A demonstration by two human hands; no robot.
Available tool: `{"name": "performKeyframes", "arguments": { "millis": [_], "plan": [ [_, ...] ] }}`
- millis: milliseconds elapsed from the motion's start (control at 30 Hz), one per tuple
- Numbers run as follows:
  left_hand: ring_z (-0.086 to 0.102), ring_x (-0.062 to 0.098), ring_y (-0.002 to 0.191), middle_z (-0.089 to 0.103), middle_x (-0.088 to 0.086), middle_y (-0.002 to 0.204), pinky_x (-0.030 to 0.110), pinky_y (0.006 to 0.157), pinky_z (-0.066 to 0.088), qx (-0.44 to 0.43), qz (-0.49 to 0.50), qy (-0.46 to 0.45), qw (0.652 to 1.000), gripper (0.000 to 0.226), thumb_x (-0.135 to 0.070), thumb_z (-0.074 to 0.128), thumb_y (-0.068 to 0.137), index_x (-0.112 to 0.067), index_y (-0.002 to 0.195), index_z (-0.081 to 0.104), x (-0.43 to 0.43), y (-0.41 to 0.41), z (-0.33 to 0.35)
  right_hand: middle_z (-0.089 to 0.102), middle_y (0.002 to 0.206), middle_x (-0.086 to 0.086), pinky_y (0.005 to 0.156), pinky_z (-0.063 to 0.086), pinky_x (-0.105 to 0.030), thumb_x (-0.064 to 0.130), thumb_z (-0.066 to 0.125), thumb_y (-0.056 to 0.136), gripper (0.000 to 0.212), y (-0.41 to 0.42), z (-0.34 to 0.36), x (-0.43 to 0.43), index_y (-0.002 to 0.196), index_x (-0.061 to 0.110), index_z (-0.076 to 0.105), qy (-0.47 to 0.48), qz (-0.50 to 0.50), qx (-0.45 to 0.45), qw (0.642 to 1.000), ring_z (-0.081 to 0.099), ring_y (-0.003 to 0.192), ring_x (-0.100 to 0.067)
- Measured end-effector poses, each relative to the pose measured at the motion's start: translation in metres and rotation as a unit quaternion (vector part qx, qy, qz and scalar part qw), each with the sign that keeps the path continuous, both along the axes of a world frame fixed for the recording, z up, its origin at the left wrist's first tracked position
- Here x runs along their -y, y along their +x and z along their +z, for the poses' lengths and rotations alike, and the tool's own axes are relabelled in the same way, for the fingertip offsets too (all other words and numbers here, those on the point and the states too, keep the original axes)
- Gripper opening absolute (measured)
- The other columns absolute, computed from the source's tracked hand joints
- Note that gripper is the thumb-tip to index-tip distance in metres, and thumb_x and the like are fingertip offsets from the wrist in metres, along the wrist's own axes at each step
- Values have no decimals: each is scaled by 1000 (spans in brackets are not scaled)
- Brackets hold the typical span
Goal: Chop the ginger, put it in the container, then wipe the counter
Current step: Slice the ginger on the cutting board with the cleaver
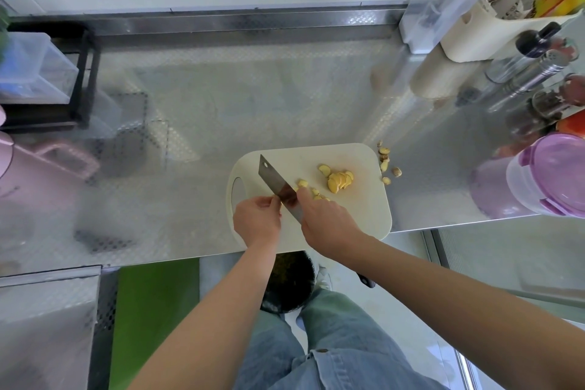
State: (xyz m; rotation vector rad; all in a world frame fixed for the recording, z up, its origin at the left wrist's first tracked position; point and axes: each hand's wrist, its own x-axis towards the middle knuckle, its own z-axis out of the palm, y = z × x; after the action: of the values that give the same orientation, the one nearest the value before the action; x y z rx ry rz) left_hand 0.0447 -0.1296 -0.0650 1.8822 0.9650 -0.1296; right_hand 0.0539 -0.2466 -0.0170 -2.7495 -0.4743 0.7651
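a: where is the ginger?
b: the ginger slices (340, 182) sit in a small yellow heap on the cutting board (367, 206), near its right end. more bits lie by the knife (275, 182).
a: and the board?
b: it's flat, cream and smooth, with round corners and a hole at its left end. it lies right at the worktop's (190, 136) front edge.
a: who has the knife?
b: the right grip (329, 222) is wrapped round the handle. the blade is wide, shiny metal. the left grip (258, 218) has curled fingers right by the blade; i can't tell if they pinch anything.
a: any room to move?
b: a big stretch of bumpy, shiny metal worktop lies behind and left of the board. brown peel scraps (386, 165) lie just off the board's right edge. the container (550, 180), clear with a purple lid, stands at the worktop's right edge.
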Motion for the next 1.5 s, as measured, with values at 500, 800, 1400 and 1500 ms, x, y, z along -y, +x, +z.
{"name": "performKeyframes", "arguments": {
  "millis": [500,800,1400,1500],
  "plan": [
    [67,18,67,66,-3,57,29,70,51,-27,-11,24,999,22,-31,65,85,-20,67,70,-14,0,-6,36,70,1,59,30,-35,8,39,92,20,8,-4,2,110,11,32,40,-45,-6,998,42,67,-30],
    [60,11,71,68,-6,77,20,66,40,78,-182,122,973,4,-21,69,84,-17,83,68,-16,-19,-12,44,87,-6,62,33,-36,12,39,94,24,2,-11,1,118,10,34,48,-52,-26,997,43,74,-28],
    [63,4,71,67,-8,76,5,67,44,98,-48,3,994,13,-16,77,79,-14,91,70,-1,-26,-18,57,88,-12,59,30,-34,15,40,95,31,-2,-2,12,125,11,31,37,-7,5,999,40,68,-27],
    [65,4,72,69,-6,76,12,71,49,108,-57,-1,993,10,-15,78,78,-12,86,72,-1,-27,-21,59,89,-13,59,31,-34,15,40,95,27,-1,1,15,121,11,34,27,10,2,1000,41,67,-28]
  ]
}}
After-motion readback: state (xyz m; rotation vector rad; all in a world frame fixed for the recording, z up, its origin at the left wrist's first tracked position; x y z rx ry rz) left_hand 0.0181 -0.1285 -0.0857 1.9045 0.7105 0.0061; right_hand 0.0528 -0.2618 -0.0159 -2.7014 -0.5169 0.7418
